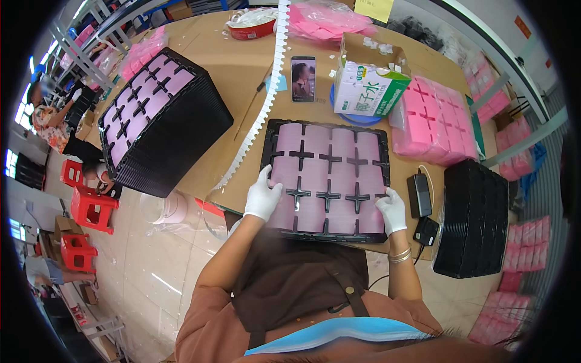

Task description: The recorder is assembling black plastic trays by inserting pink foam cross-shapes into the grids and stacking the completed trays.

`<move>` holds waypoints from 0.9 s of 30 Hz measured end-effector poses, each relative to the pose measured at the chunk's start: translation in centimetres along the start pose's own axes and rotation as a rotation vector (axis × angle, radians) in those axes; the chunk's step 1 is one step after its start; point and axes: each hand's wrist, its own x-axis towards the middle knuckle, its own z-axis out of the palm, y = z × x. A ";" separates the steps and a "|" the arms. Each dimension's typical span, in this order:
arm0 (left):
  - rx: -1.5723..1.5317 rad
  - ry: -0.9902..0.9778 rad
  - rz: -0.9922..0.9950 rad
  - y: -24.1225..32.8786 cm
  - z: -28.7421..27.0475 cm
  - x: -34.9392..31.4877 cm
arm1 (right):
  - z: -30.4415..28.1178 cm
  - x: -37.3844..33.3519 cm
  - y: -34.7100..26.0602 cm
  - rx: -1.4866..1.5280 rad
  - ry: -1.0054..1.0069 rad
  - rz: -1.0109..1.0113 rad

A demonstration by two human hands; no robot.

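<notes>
In front of me on the table lies a black plastic tray [327,230] with cross-shaped dividers. Pale pinkish-lilac sheets [315,212] fill its compartments. My left hand [263,196], in a white glove, holds the tray's left side, with the thumb over the edge near the sheets. On the opposite side my right hand [391,210], also gloved, is closed around the tray's right edge near its front corner. The undersides of the fingers are partly hidden by the tray. A tall stack of black trays [187,121] stands to the left, its top one filled with similar lilac sheets.
Behind the tray are a phone [304,78], a cardboard box [369,85] and a white toothed strip [266,109]. Pink bagged pieces [433,121], a black power adapter [419,195] and stacked black trays [472,221] stand right. Red stools [94,209] are on the floor at left.
</notes>
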 end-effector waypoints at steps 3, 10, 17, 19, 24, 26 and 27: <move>0.069 0.037 0.018 0.2 0.0 0.0 | 0.0 0.5 0.3 0.001 0.014 0.004; 0.096 0.156 0.109 -1.9 -0.5 0.2 | -0.6 0.0 0.7 0.036 0.006 0.004; -0.350 0.117 -0.057 -3.9 -2.7 -0.9 | -2.7 -0.9 0.7 0.313 -0.030 0.094; -0.345 0.170 -0.104 -3.5 -3.6 -1.6 | -4.0 -0.7 1.5 0.242 0.056 0.004; 0.316 0.437 0.436 -3.4 -3.7 -2.2 | -7.0 1.0 0.0 0.207 0.207 -0.092; 0.389 0.372 0.612 -0.9 -2.9 -2.3 | -6.0 2.4 -1.0 0.296 0.141 -0.132; 0.403 0.268 0.684 0.7 -2.0 -2.0 | -5.0 3.3 -1.7 0.341 0.107 -0.151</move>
